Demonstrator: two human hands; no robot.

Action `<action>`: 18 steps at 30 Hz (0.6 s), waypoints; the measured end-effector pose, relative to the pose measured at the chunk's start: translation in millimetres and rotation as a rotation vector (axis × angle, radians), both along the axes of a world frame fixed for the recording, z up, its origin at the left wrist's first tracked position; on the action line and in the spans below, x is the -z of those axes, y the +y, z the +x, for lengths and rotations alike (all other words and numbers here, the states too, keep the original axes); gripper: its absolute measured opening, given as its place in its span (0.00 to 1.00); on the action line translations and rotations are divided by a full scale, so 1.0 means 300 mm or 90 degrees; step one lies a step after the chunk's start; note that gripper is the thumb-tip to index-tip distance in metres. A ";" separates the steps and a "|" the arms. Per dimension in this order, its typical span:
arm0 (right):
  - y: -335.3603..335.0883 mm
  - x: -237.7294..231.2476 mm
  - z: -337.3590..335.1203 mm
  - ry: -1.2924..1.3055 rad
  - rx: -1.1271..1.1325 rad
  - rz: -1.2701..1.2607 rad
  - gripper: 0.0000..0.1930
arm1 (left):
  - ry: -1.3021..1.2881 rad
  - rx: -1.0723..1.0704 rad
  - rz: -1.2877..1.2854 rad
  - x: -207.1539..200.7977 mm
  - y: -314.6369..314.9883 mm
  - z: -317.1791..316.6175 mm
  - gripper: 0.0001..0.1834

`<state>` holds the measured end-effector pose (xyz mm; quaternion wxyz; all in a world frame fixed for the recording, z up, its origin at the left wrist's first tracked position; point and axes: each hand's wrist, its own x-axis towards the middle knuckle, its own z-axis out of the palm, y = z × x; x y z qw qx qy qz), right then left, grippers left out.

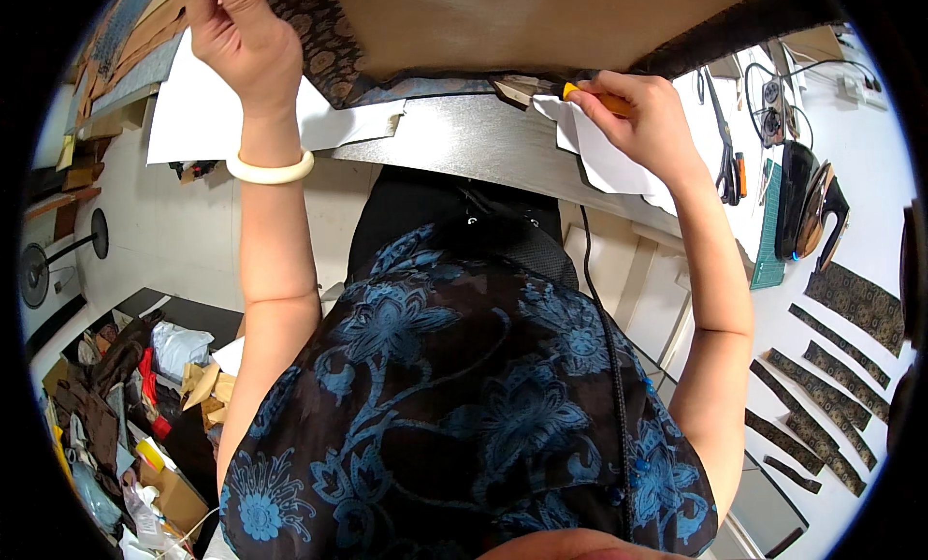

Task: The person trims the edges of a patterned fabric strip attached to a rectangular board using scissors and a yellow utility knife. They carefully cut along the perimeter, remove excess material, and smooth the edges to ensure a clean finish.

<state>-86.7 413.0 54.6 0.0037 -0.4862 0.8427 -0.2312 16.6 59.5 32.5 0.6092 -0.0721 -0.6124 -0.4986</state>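
Observation:
A large brown piece of cloth (512, 23) with a dark patterned border (307, 23) spreads across the far side of the table. My right hand (633, 120) grips a yellow-handled tool (611, 103) at the cloth's near edge. The tool's slim tip points left, beside a small wooden-looking piece (514, 94); its exact kind does not show. White paper (601, 156) lies under that hand. My left hand (249, 47), with a cream bangle on the wrist, is raised at the upper left beside the border. Its fingers are curled, and the picture's top edge cuts off their tips.
On the right are black scissors (725, 149), a green cutting mat (770, 233), an iron (822, 217) and several dark patterned cloth strips (820, 371). A black cord (601, 313) runs down my front. Bins of scraps (145, 415) stand lower left; a fan (37, 273) is behind them.

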 end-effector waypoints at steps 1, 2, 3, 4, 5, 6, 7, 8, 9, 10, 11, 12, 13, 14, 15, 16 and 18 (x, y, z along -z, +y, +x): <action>-0.021 0.006 0.009 0.014 -0.005 0.004 0.13 | -0.001 -0.005 -0.002 -0.008 -0.001 0.007 0.23; -0.046 0.006 0.022 0.020 -0.009 0.004 0.13 | -0.002 -0.009 -0.006 -0.015 -0.002 0.016 0.24; -0.063 0.007 0.041 0.030 -0.004 0.009 0.14 | 0.001 -0.004 -0.001 -0.007 0.000 0.009 0.24; -0.079 0.007 0.059 0.040 0.002 0.015 0.14 | 0.004 0.002 0.003 0.000 0.003 0.003 0.24; -0.091 0.007 0.072 0.054 0.002 0.027 0.14 | 0.006 0.007 0.007 0.009 0.007 -0.006 0.24; -0.111 0.005 0.088 0.057 0.000 0.029 0.14 | 0.005 0.002 0.005 0.004 0.005 0.000 0.24; -0.130 0.004 0.104 0.060 0.000 0.030 0.14 | 0.003 -0.001 0.004 -0.001 0.005 0.007 0.24; -0.149 0.002 0.119 0.064 -0.001 0.032 0.14 | 0.002 -0.003 0.004 -0.005 0.003 0.011 0.24; -0.162 0.008 0.129 0.067 -0.005 0.021 0.13 | 0.002 0.000 0.006 -0.002 0.006 0.009 0.24; -0.176 0.011 0.140 0.079 -0.005 0.024 0.13 | 0.001 0.002 0.007 -0.004 0.006 0.007 0.24; -0.191 0.012 0.150 0.091 -0.006 0.026 0.13 | 0.003 0.004 0.011 -0.004 0.006 0.005 0.24; -0.205 0.014 0.162 0.103 -0.005 0.028 0.13 | 0.002 0.012 0.018 -0.006 0.010 0.004 0.24; -0.219 0.022 0.171 0.105 -0.005 0.026 0.13 | 0.003 0.007 0.018 -0.006 0.008 0.000 0.24; -0.234 0.025 0.182 0.110 -0.006 0.025 0.14 | 0.005 0.002 0.019 -0.006 0.010 -0.002 0.24; -0.249 0.030 0.192 0.113 -0.006 0.024 0.14 | 0.083 0.173 0.228 -0.037 0.044 0.010 0.24; -0.263 0.032 0.203 0.116 -0.007 0.022 0.14 | 0.160 0.344 0.438 -0.093 0.101 0.035 0.24; -0.284 0.033 0.219 0.114 -0.001 0.036 0.14 | 0.165 0.366 0.447 -0.083 0.113 0.022 0.25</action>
